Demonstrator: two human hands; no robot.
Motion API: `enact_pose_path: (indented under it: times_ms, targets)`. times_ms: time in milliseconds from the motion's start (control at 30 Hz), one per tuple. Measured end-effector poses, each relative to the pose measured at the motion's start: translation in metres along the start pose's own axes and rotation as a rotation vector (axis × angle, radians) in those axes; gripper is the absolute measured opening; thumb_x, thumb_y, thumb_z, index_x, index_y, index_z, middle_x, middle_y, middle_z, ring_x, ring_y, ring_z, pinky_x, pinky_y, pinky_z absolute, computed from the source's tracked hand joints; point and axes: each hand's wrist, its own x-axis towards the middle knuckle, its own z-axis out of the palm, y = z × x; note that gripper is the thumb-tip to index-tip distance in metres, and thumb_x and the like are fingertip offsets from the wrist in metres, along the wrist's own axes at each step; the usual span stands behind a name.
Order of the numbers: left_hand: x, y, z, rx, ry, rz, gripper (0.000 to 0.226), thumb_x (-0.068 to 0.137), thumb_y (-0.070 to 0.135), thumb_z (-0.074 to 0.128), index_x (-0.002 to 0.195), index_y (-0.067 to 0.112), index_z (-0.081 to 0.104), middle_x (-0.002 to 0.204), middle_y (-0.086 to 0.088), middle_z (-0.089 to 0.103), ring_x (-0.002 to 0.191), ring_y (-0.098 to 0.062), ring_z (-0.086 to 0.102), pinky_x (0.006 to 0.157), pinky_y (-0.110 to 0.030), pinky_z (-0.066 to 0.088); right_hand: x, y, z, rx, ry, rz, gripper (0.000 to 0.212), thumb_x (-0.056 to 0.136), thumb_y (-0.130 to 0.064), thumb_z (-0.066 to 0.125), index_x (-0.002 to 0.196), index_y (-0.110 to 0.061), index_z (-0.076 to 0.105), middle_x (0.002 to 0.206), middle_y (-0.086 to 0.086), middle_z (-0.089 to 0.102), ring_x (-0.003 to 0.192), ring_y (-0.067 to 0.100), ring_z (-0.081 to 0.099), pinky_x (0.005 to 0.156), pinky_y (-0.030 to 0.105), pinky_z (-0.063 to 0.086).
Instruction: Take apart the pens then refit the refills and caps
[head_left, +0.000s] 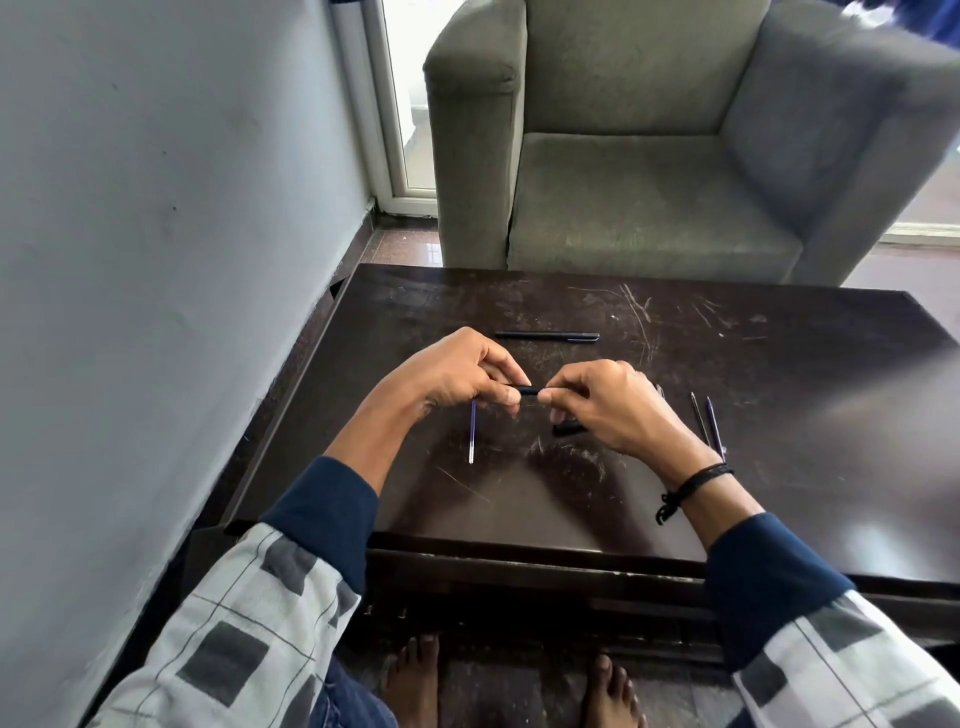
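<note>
My left hand (462, 376) and my right hand (608, 405) meet over the middle of the dark table (779, 415), both pinching a short black pen barrel (529, 389) held level between the fingertips. A thin refill (471, 431) hangs or lies just under my left hand, blue above and clear at its near end. A black cap (567, 429) lies under my right hand. Two more refills (709, 423) lie side by side to the right of my right wrist. A whole black pen (546, 336) lies crosswise farther back.
A grey armchair (649, 156) stands right behind the table's far edge. A pale wall (156, 260) runs along the left, close to the table's left edge. My bare feet (415, 680) are on the floor under the near edge.
</note>
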Motion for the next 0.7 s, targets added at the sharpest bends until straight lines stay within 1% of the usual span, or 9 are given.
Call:
enact_pose_path:
  times_ms: [67,133,233,300,367,433,567,600,700]
  targets:
    - [0.001,0.000,0.000,0.011,0.008,0.010,0.020,0.084,0.001,0.079,0.104,0.005,0.077,0.084,-0.012,0.080,0.078,-0.014,0.074,0.070,-0.020,0.056,-0.001,-0.001,-0.002,-0.011,-0.011,-0.001,0.023,0.098,-0.047,0.059,0.080,-0.036,0.068,0.077,-0.018,0.073,0.072,-0.005,0.063,0.058,0.016,0.036]
    - [0.001,0.000,0.000,0.022,0.016,0.013,0.020,0.083,0.002,0.080,0.103,0.008,0.078,0.084,-0.009,0.080,0.081,-0.014,0.076,0.077,-0.022,0.058,-0.001,0.000,-0.001,0.002,-0.008,-0.007,0.022,0.098,-0.047,0.059,0.083,-0.035,0.070,0.079,-0.018,0.073,0.077,-0.003,0.065,0.060,0.016,0.040]
    - [0.001,0.000,-0.002,0.026,0.023,0.012,0.020,0.082,0.002,0.081,0.101,0.010,0.078,0.084,-0.009,0.080,0.081,-0.012,0.076,0.077,-0.019,0.057,-0.001,0.001,0.001,0.027,0.046,-0.022,0.014,0.093,-0.047,0.066,0.093,-0.035,0.072,0.083,-0.016,0.071,0.078,0.000,0.063,0.060,0.016,0.040]
    - [0.000,0.001,-0.001,0.031,0.028,0.010,0.020,0.082,0.001,0.081,0.101,0.008,0.078,0.085,-0.010,0.080,0.080,-0.012,0.076,0.075,-0.016,0.057,0.000,0.000,0.002,0.017,0.065,-0.030,0.012,0.092,-0.046,0.068,0.093,-0.035,0.071,0.082,-0.015,0.069,0.077,0.000,0.062,0.058,0.018,0.038]
    - [0.000,0.003,0.002,0.051,0.056,0.019,0.021,0.082,0.001,0.081,0.101,0.007,0.079,0.085,-0.010,0.080,0.080,-0.012,0.076,0.075,-0.015,0.055,0.001,0.000,0.001,-0.005,0.052,-0.025,0.011,0.094,-0.047,0.065,0.089,-0.037,0.069,0.079,-0.016,0.070,0.075,-0.001,0.062,0.059,0.021,0.041]
    - [0.001,0.003,0.005,0.079,0.091,0.034,0.020,0.081,0.003,0.083,0.099,0.011,0.080,0.083,-0.006,0.080,0.081,-0.013,0.077,0.080,-0.020,0.056,0.002,0.003,0.000,-0.015,0.035,-0.010,0.016,0.095,-0.048,0.062,0.083,-0.040,0.067,0.074,-0.020,0.072,0.074,-0.003,0.063,0.065,0.025,0.047]
    - [0.005,0.002,0.010,0.159,0.136,0.064,0.019,0.078,0.014,0.086,0.091,0.027,0.082,0.081,0.007,0.079,0.085,-0.010,0.076,0.095,-0.040,0.058,0.005,0.008,-0.001,-0.021,0.021,0.024,0.021,0.096,-0.050,0.059,0.085,-0.037,0.071,0.071,-0.027,0.071,0.078,-0.001,0.067,0.074,0.030,0.053]
    - [0.005,0.001,0.011,0.180,0.145,0.073,0.019,0.077,0.017,0.087,0.090,0.030,0.082,0.081,0.010,0.079,0.086,-0.008,0.075,0.096,-0.042,0.057,0.005,0.008,-0.001,-0.015,0.015,0.029,0.021,0.097,-0.050,0.058,0.085,-0.037,0.071,0.071,-0.028,0.071,0.079,-0.001,0.067,0.075,0.030,0.053]
    - [0.006,0.001,0.010,0.225,0.154,0.084,0.019,0.076,0.022,0.088,0.090,0.033,0.082,0.084,0.014,0.078,0.088,-0.004,0.073,0.095,-0.042,0.057,0.006,0.009,-0.001,0.007,-0.009,0.029,0.022,0.097,-0.051,0.059,0.085,-0.037,0.071,0.071,-0.028,0.071,0.078,-0.002,0.067,0.075,0.030,0.053]
